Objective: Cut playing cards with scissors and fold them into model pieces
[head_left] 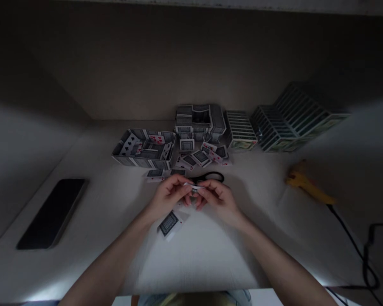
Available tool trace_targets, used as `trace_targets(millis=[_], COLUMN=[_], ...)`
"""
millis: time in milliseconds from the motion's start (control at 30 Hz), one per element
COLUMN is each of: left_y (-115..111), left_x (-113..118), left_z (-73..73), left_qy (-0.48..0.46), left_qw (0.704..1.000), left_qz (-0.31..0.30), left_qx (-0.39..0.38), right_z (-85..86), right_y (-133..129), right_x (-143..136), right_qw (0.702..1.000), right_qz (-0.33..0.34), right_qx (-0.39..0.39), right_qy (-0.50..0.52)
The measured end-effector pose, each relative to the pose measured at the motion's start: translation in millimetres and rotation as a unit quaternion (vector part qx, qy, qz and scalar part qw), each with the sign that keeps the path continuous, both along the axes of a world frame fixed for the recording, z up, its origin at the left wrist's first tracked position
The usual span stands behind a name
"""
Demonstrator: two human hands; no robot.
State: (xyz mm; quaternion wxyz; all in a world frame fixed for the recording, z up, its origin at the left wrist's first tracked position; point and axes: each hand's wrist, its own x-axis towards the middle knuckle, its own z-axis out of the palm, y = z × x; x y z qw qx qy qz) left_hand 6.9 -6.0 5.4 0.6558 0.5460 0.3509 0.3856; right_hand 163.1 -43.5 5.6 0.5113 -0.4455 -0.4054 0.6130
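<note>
Between the fingertips of both hands is a playing card [194, 187], seen nearly edge-on and looking bent or folded. My left hand [170, 193] pinches its left end, and my right hand [217, 196] pinches the right end. Just behind the fingers lie black-handled scissors [214, 176], their blades partly hidden. A dark-backed playing card [170, 224] rests on the table below my left hand, with another partly under it. More loose playing cards [201, 157] are scattered beyond the hands, some face up.
An open box made of cards [140, 162] stands at back left, beside a taller card structure [183, 121]. Striped boxes [240, 127] stand at back right. A black phone [53, 214] lies left. A yellow glue gun [309, 187] with a black cord [347, 233] lies right.
</note>
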Motion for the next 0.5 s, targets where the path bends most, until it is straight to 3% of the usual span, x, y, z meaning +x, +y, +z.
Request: trace_targets(millis=[167, 500], left_y=[-2.1, -3.9], left_x=[0.7, 2.5], left_z=[0.5, -0.4], left_qy=[0.021, 0.01], left_qw=[0.999, 1.0], left_qz=[0.009, 0.02], left_qx=[0.025, -0.015], right_z=[1.6, 0.1], right_y=[0.0, 0.0], right_x=[-1.6, -1.3], right_qw=[1.0, 0.999], right_qz=[0.01, 0.009], right_qx=[-0.001, -0.028], right_qy=[0.005, 0.031])
